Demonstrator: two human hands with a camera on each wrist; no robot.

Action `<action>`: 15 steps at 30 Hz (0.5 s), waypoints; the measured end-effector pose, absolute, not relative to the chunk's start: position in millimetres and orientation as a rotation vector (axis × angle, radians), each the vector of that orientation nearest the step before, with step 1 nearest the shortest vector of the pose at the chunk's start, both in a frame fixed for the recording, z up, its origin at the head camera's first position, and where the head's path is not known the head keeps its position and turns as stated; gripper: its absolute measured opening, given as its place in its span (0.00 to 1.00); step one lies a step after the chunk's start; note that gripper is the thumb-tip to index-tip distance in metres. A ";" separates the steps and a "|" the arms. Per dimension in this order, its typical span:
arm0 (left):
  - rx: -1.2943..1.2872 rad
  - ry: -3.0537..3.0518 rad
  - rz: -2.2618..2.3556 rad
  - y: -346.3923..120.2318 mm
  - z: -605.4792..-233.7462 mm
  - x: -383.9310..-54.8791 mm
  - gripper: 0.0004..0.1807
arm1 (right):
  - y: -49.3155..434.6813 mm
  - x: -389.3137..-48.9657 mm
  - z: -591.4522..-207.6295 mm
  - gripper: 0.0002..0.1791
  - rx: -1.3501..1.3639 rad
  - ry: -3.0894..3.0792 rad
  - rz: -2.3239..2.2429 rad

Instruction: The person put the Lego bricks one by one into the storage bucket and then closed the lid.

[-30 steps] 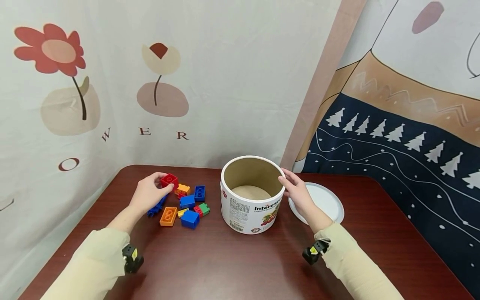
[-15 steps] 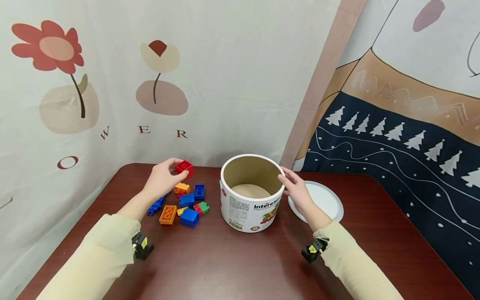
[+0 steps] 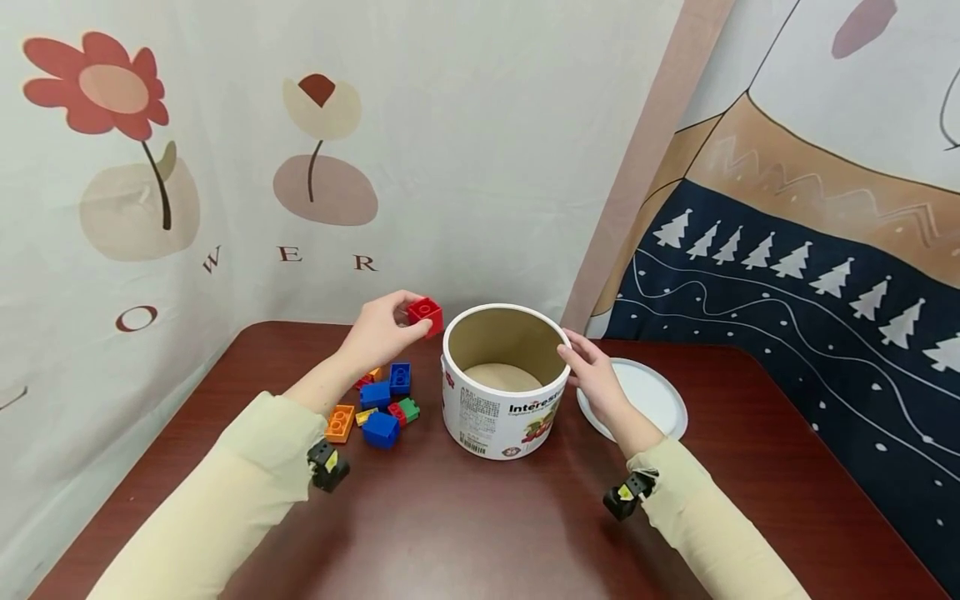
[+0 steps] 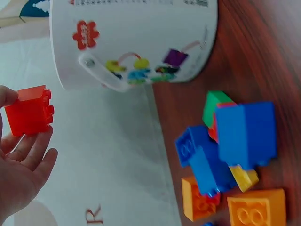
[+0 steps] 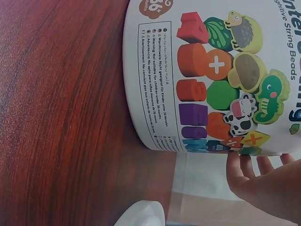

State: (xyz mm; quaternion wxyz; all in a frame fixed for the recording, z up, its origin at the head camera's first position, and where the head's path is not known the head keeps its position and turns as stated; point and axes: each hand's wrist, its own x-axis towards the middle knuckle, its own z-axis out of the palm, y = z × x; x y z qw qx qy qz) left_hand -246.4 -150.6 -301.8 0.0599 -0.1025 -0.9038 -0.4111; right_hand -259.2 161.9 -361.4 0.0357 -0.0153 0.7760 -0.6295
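Between thumb and fingers, my left hand (image 3: 381, 333) pinches a red toy brick (image 3: 425, 316), held in the air just left of the bucket's rim. In the left wrist view the red brick (image 4: 29, 111) shows its studs facing the bucket. The white printed bucket (image 3: 480, 421) stands upright without its lid, and its visible floor is bare. My right hand (image 3: 597, 379) holds the bucket's right rim, thumb at the top edge and fingers along the outer wall. In the right wrist view those fingers (image 5: 235, 172) touch the bucket's side.
Several loose bricks lie left of the bucket, among them a blue brick (image 3: 381, 430), an orange brick (image 3: 340, 423) and a green one (image 3: 408, 409). A white round lid (image 3: 651, 400) lies flat on the brown table (image 3: 480, 533), right of the bucket. Printed cloth hangs behind.
My left hand has carried the red brick up and rightward, from above the loose bricks to beside the bucket's rim. The right hand stays on the bucket.
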 end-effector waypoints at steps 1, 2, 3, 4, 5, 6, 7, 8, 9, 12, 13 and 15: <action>-0.324 -2.731 -1.247 -146.6 -300.0 -246.8 0.24 | 161.9 -259.4 -361.4 0.27 -0.049 2.383 -1.937; -0.335 -2.727 -1.252 -142.9 -298.7 -247.3 0.24 | 162.1 -259.8 -361.6 0.27 -0.047 2.383 -1.939; -0.347 -2.722 -1.260 -139.1 -297.5 -247.9 0.24 | 162.2 -260.3 -361.9 0.27 -0.046 2.382 -1.942; -0.359 -2.718 -1.266 -135.3 -296.6 -248.6 0.23 | 162.3 -260.7 -362.1 0.27 -0.044 2.380 -1.946; -0.366 -2.717 -1.275 -131.4 -295.9 -249.1 0.23 | 162.3 -260.7 -362.4 0.27 -0.043 2.380 -1.947; -0.375 -2.715 -1.283 -127.2 -295.2 -249.5 0.23 | 162.3 -260.4 -362.5 0.27 -0.044 2.384 -1.944; -0.386 -2.712 -1.291 -123.1 -295.0 -250.1 0.23 | 162.3 -260.6 -362.6 0.27 -0.041 2.383 -1.947; -0.401 -2.708 -1.301 -119.1 -295.1 -251.0 0.23 | 162.3 -260.3 -362.6 0.27 -0.044 2.385 -1.946; -0.418 -2.704 -1.309 -115.0 -295.2 -251.7 0.22 | 162.2 -260.1 -362.6 0.27 -0.044 2.385 -1.947; -0.463 -2.694 -1.317 -103.0 -296.7 -253.6 0.22 | 161.9 -259.2 -362.1 0.27 -0.049 2.395 -1.939; -0.475 -2.693 -1.318 -99.2 -297.4 -254.2 0.21 | 161.6 -259.1 -361.9 0.27 -0.048 2.397 -1.939; -0.494 -2.691 -1.326 -91.9 -298.9 -254.9 0.21 | 161.1 -259.0 -361.8 0.27 -0.046 2.399 -1.941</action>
